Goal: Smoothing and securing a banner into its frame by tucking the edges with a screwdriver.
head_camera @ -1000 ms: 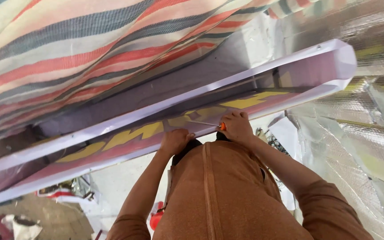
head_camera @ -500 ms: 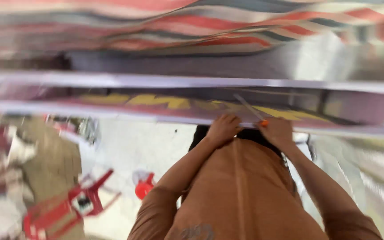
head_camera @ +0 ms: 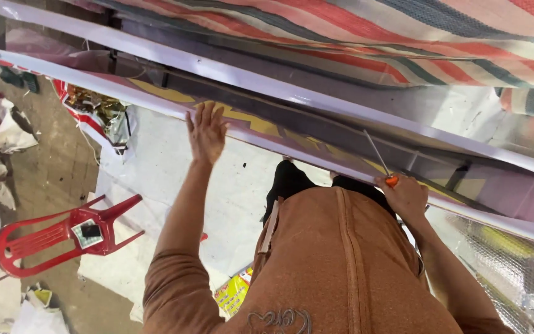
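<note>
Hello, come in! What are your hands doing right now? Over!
Left hand flat on banner edge. Right hand gripping orange-handled tool, tip against banner frame. Red chair down left, well apart.

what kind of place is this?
Probably a makeshift sign or banner workshop, partly outdoors. A striped tarp hangs as cover, a long printed banner on a frame is being worked on, and a red plastic chair lies tipped on the concrete floor.
</note>
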